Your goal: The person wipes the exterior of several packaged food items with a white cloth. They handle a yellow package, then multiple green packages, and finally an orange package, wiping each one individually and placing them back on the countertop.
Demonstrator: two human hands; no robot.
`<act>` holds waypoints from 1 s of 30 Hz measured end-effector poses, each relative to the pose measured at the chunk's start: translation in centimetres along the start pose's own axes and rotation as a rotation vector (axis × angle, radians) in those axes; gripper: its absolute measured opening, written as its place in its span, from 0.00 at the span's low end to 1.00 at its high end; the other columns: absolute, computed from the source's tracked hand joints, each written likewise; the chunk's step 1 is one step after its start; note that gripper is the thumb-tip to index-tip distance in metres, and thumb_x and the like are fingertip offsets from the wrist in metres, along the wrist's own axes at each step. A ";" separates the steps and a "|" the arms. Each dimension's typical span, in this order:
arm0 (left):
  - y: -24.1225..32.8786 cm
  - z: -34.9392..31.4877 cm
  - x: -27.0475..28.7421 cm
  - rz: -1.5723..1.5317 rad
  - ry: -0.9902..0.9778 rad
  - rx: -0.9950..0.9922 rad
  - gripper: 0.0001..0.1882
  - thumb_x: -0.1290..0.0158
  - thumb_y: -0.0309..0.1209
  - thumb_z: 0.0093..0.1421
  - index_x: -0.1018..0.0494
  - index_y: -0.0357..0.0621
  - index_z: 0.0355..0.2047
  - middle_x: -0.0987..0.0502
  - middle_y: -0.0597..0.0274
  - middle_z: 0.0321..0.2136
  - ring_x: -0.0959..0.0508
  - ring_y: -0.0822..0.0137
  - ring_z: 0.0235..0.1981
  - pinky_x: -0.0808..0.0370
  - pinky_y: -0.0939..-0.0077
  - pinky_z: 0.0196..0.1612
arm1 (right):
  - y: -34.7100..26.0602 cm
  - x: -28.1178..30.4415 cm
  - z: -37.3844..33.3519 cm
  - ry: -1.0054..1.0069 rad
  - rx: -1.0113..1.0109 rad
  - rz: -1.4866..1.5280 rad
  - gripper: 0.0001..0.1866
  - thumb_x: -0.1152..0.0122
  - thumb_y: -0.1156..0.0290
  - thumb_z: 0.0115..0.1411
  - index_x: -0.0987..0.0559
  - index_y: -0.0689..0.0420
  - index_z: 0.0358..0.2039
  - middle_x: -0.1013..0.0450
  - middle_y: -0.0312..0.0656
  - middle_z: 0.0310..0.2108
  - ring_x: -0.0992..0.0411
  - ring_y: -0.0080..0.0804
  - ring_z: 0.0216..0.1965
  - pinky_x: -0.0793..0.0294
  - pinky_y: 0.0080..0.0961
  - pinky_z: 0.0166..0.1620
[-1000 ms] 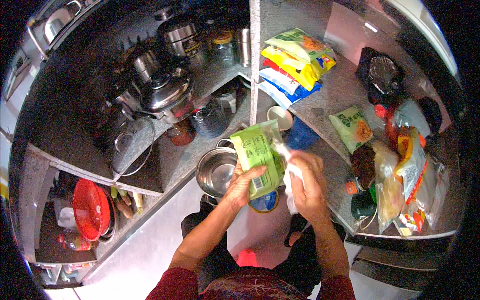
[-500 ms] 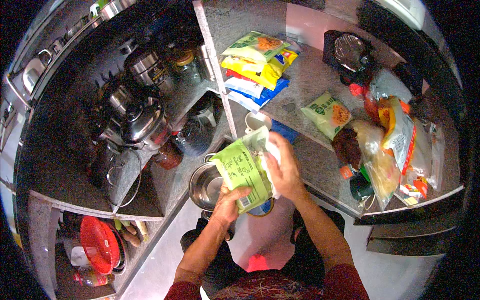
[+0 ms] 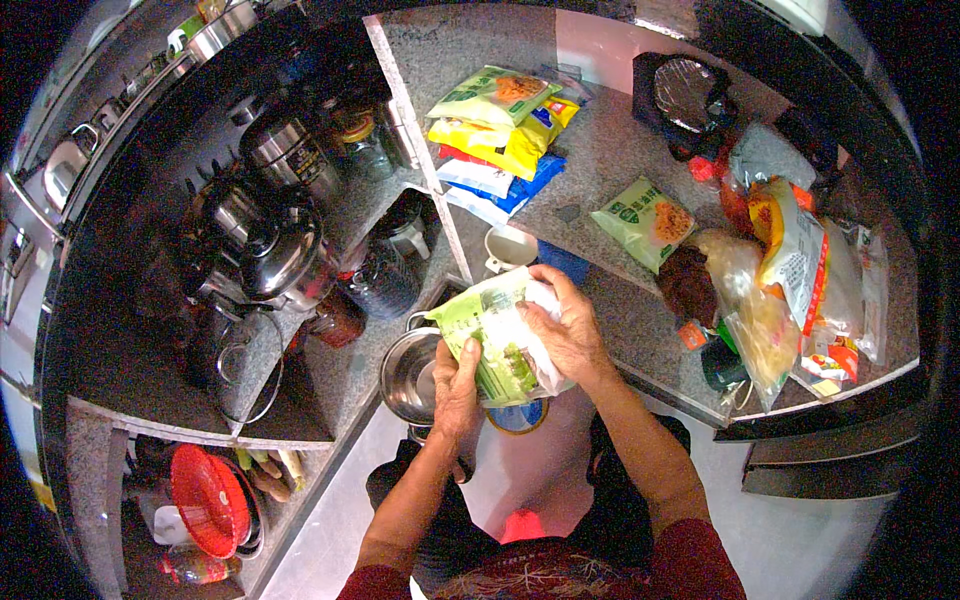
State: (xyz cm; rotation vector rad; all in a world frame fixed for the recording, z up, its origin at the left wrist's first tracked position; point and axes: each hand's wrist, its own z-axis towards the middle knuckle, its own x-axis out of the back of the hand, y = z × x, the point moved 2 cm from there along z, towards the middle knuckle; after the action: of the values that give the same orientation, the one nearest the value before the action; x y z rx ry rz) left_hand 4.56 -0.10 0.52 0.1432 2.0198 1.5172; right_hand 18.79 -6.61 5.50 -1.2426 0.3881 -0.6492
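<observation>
As fingers [image 3: 468, 360] hold a packet [image 3: 497, 368], a steel pot [image 3: 405, 376] stands partly hidden.

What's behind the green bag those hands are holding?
A steel pot peeks out left of the green bag, and a round blue thing below it. Whatever is directly behind the bag is covered, so I can't tell.

Head-worn fisheye — looks down from near onto left grip [image 3: 457, 388] and right grip [image 3: 570, 335]
</observation>
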 end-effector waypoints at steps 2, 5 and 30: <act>-0.4 0.0 -0.1 -0.040 0.108 0.017 0.21 0.52 0.41 0.59 0.38 0.39 0.47 0.29 0.59 0.41 0.29 0.70 0.40 0.31 0.75 0.44 | 0.7 -0.4 -0.3 -0.050 0.019 -0.131 0.21 0.44 0.76 0.53 0.35 0.61 0.48 0.30 0.50 0.42 0.31 0.36 0.43 0.32 0.28 0.46; -1.8 1.2 1.7 -0.025 0.185 -0.040 0.25 0.52 0.47 0.58 0.37 0.39 0.46 0.29 0.59 0.39 0.29 0.70 0.38 0.31 0.74 0.43 | 0.4 -1.1 -1.0 -0.136 0.136 -0.318 0.22 0.44 0.74 0.54 0.35 0.66 0.48 0.31 0.55 0.42 0.31 0.44 0.45 0.34 0.31 0.49; -2.5 0.2 -1.0 -0.631 -0.045 0.531 0.29 0.62 0.59 0.56 0.32 0.48 0.41 0.26 0.57 0.31 0.25 0.58 0.28 0.27 0.58 0.27 | -3.8 -4.8 -3.9 -0.235 0.650 -0.332 0.20 0.48 0.73 0.53 0.34 0.62 0.48 0.37 0.53 0.47 0.38 0.50 0.47 0.40 0.40 0.50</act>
State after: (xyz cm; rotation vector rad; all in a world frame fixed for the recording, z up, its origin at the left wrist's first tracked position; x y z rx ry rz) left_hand 6.08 -1.20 -1.38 -0.2317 2.1102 0.5767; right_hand 11.88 -7.06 7.64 -0.7436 -0.2265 -0.8174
